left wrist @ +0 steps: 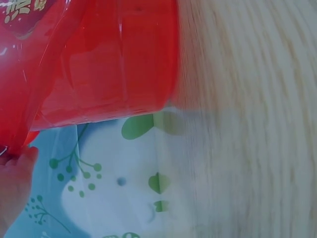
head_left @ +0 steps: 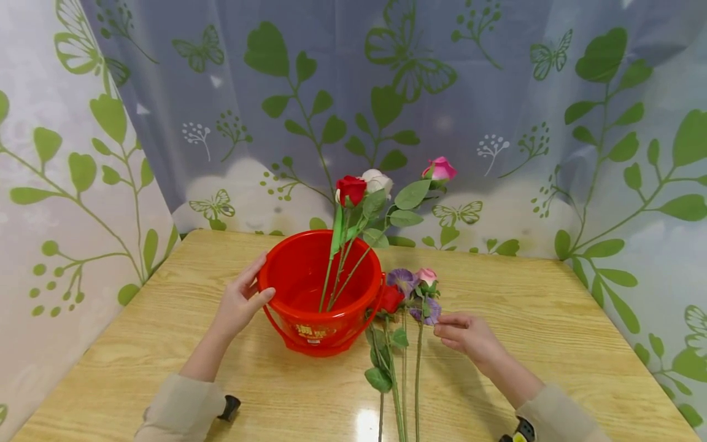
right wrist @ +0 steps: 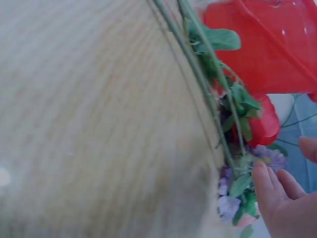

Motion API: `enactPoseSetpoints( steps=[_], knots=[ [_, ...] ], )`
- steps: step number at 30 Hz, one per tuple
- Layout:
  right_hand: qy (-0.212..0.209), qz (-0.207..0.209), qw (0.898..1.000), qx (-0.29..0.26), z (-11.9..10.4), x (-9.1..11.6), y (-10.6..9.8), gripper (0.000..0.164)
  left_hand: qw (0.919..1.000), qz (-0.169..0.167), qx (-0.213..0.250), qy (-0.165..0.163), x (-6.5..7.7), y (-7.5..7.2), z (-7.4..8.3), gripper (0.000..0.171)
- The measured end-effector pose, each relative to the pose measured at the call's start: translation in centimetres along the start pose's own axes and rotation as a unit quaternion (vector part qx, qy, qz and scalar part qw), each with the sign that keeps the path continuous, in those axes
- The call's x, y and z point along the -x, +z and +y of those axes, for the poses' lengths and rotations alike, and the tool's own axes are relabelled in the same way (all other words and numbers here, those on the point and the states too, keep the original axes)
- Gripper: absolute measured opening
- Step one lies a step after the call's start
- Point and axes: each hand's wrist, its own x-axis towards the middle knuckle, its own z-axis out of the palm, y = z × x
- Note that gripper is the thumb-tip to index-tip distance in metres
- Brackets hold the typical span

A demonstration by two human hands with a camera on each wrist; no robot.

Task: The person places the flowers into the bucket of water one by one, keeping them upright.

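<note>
A red bucket (head_left: 323, 337) stands on the table, its rim held at the left by my left hand (head_left: 234, 310), thumb on the near side and fingers around the outside. Long-stemmed flowers lean in the bucket: a red rose (head_left: 351, 190), a white rose (head_left: 378, 182) and a pink rose (head_left: 440, 169). To the right lies a bunch with a red rose (head_left: 391, 299), purple flowers (head_left: 403, 281) and a light pink rose (head_left: 426, 276). My right hand (head_left: 472, 337) has its extended fingertips at the lower purple flower; in the right wrist view the thumb is apart from the fingers.
The wooden table (head_left: 530, 307) reaches back to a patterned curtain (head_left: 475, 98) with leaves and butterflies. Stems (head_left: 418, 380) of the lying flowers run toward the near edge. The bucket's handle (head_left: 282, 331) hangs down in front.
</note>
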Motion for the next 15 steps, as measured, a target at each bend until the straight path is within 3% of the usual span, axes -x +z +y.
enactPoseSetpoints(
  steps=[10, 15],
  knots=[
    [0.027, -0.064, 0.995, -0.073, 2.2, -0.7, -0.2, 0.05, 0.9997, -0.008, -0.014, -0.018, -0.1, -0.2, 0.4, 0.056],
    [0.056, -0.06, 0.994, -0.074, 2.7, -1.0, 0.0, 0.051, 0.9982, -0.024, -0.04, -0.037, -0.2, 0.0, 2.5, 0.059]
  ],
)
